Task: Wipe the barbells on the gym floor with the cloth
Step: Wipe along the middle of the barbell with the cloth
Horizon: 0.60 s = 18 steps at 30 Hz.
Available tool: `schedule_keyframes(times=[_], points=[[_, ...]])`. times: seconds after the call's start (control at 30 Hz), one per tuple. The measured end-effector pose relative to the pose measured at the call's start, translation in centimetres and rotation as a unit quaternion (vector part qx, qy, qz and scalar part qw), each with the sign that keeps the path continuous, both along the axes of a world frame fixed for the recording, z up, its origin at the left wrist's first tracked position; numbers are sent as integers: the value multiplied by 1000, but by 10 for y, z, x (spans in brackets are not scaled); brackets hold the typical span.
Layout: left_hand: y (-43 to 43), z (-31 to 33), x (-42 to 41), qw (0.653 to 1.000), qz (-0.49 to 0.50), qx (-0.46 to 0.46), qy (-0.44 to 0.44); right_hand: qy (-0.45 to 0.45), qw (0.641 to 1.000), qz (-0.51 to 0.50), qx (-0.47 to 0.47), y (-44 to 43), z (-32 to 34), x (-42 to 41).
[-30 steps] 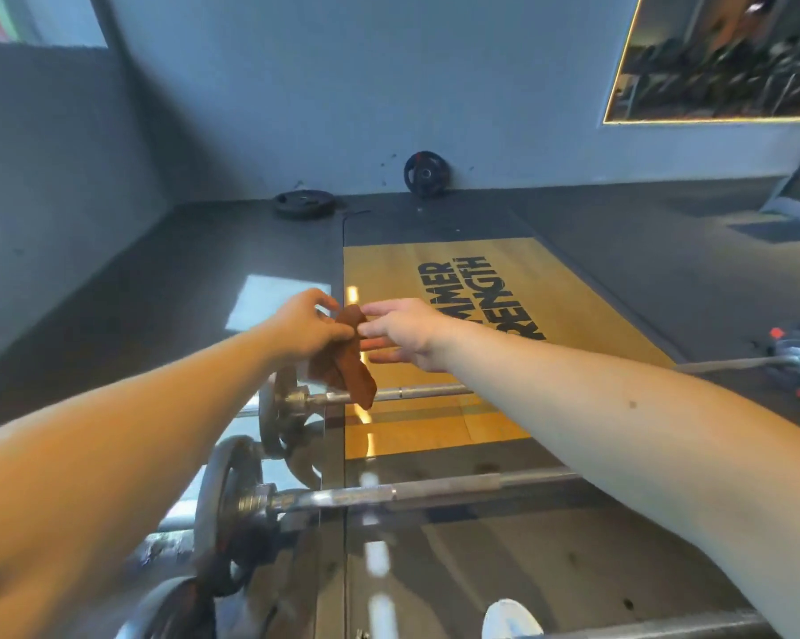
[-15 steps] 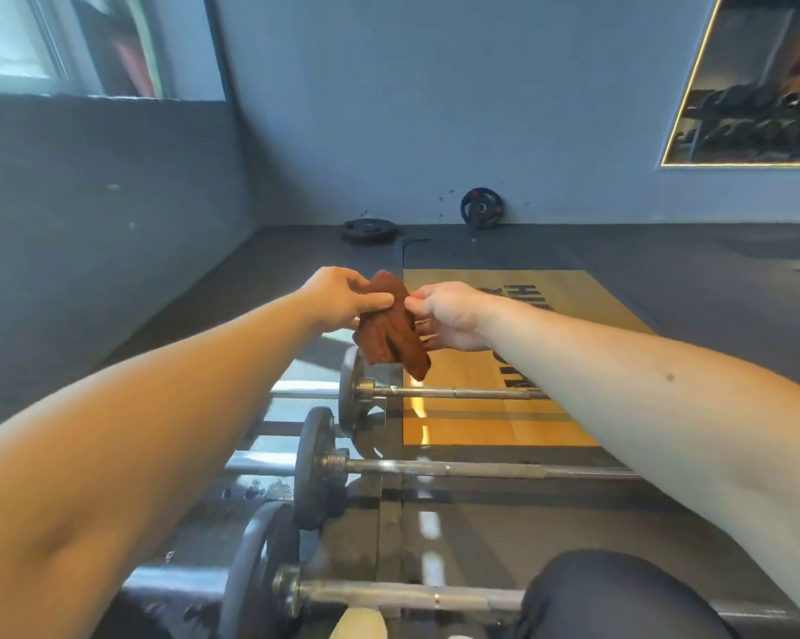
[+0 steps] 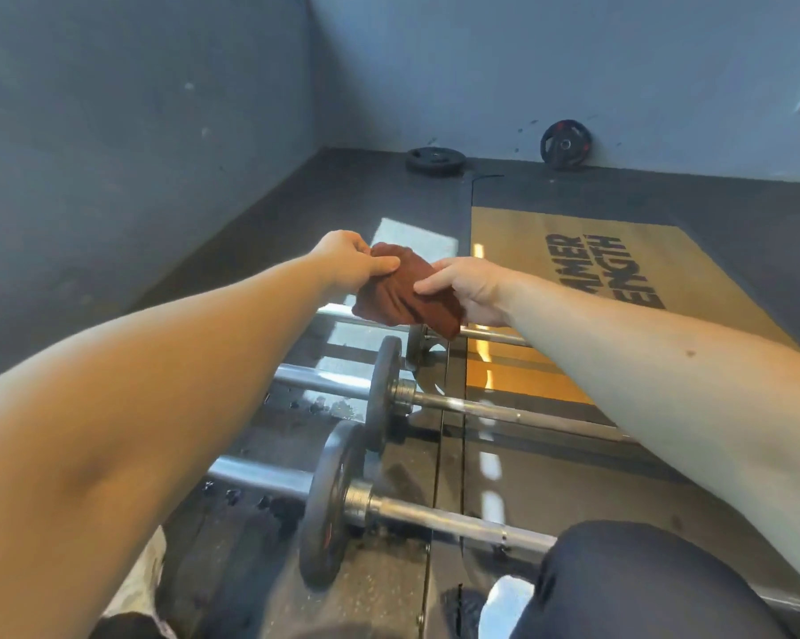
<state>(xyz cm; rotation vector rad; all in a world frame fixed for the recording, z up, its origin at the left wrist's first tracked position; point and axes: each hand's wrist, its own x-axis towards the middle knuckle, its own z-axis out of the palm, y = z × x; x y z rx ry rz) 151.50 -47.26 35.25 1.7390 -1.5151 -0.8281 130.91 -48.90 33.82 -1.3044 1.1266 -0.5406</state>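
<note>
Head view: the left hand (image 3: pixel 347 260) and right hand (image 3: pixel 467 288) are each pinching an edge of the crumpled rust-brown cloth (image 3: pixel 402 297); it is now hanging lower and wider than before, just above the farthest steel barbell (image 3: pixel 494 335); wiping seems imminent.

The dark rubber floor (image 3: pixel 296 214) holds a wooden platform (image 3: pixel 711 269) with black lettering. Three bars lie side by side across both: the nearest barbell (image 3: pixel 435 516), the middle barbell (image 3: pixel 481 405) and the farthest barbell (image 3: pixel 490 335). By the back wall a flat plate (image 3: pixel 435 160) lies down, and a leaning plate (image 3: pixel 566 144) stands against the wall
</note>
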Motion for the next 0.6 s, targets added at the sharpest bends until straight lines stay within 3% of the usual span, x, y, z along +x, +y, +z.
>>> schedule_keyframes(times=[0.27, 0.37, 0.5, 0.6], points=[[-39, -24, 76, 1000, -17, 15, 5, 38, 997, -61, -5, -37, -6, 69], [-57, -26, 95, 999, -34, 17, 18, 92, 983, -120, -100, -54, -9, 85], [-63, -12, 103, 998, -65, -2, -1, 190, 953, -126, -201, -62, -3, 98], [-70, -8, 109, 995, -87, -9, -36, 286, 911, -125, -268, -60, -8, 104]])
